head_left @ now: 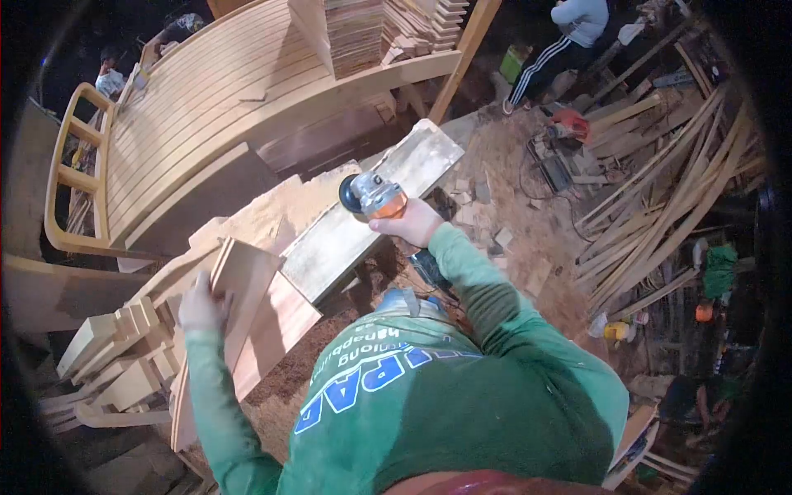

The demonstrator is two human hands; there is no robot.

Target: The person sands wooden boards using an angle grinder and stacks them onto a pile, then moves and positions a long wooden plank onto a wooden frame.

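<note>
My right hand [414, 223] is wrapped round an angle grinder [384, 198] with an orange and grey body. Its dark round disc faces left, over a long pale plank [334, 254] that serves as a bench top. At the left, my left hand [204, 307] grips the edge of a flat wooden board [246, 276], thumb toward the board's face. This board stands tilted over a lighter wooden panel [276, 326] at the near end of the plank.
A large curved slatted wooden structure [206, 107] fills the back left. Stacked wood blocks [124, 346] lie left of my left hand. Long thin wood strips [660, 214] pile up at right, near a red power tool [571, 124]. A person [569, 41] stands at the back.
</note>
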